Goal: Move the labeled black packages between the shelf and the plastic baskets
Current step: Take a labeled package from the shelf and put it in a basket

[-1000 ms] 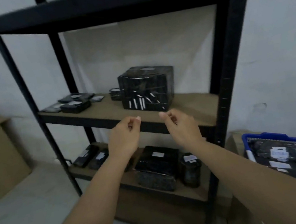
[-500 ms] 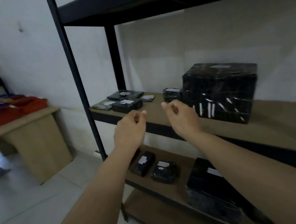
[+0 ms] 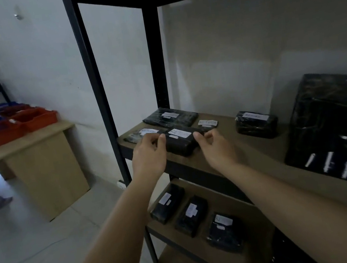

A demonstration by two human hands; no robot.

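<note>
You are reaching both hands to the front package (image 3: 179, 140), a labeled black brick lying near the front edge of the middle shelf (image 3: 222, 160). Your left hand (image 3: 149, 155) is curling its fingers (image 3: 161, 141) against the package's left end, and your right hand (image 3: 215, 147) is bringing thumb and fingers to its right end; the fingers are half curled on both sides, touching or just about touching, and a firm pinch is not yet evident. The package is resting flat on the shelf and is not lifted. Around it, a flat package (image 3: 170, 118) is lying behind, thin labeled ones are sitting to the left and right, a rounded package (image 3: 255, 123) is lying further right, and a large black box (image 3: 334, 127) is standing at the far right. Three more packages (image 3: 192, 214) are lying on the lower shelf. The red baskets (image 3: 16, 126) are sitting on the table (image 3: 36, 156) well apart to the left, their contents unclear. Judged from this, the move is at its grasping stage: lifting, carrying and placing in a basket are all remaining, with many packages left on the shelves.
</note>
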